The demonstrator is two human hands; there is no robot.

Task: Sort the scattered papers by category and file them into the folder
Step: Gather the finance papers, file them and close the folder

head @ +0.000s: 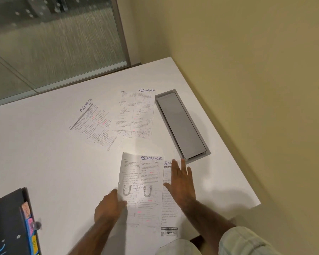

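Gripping the left edge of the near FINANCE sheet (145, 181), your left hand (109, 205) has its fingers curled onto the paper beside a printed U-shaped magnet drawing. Your right hand (182, 183) lies open at 3 o'clock of that sheet, fingers straight and spread, flat over the under sheet (169, 214) that peeks out from beneath the right side. Whether the palm presses down or only rests, you cannot tell. Of the under sheet's handwritten heading only the letters "AN" show; the fingers cover the rest, and a printed footer block shows at its near end.

The near FINANCE sheet sits just in front of you, its heading at the far end, pink highlighter marks scattered down its columns.

At 12 o'clock, well apart from your hands, two more papers lie flat on the white counter (53, 162): the upright FINANCE sheet (134, 115), and at its 9 o'clock the slanted FINANCE sheet (94, 124), turned clockwise with its near corner tucked close to its neighbour's.

At 1 o'clock a long grey hatch (180, 124) is set into the counter, just beside the upright sheet's right edge.

At 8 o'clock the dark folder (6, 221) lies at the counter's near left, coloured tabs (29, 223) showing along its right edge.

Beyond the counter, a glass partition (53, 43) stands at 11 o'clock and a yellowish wall (247, 52) at 2 o'clock
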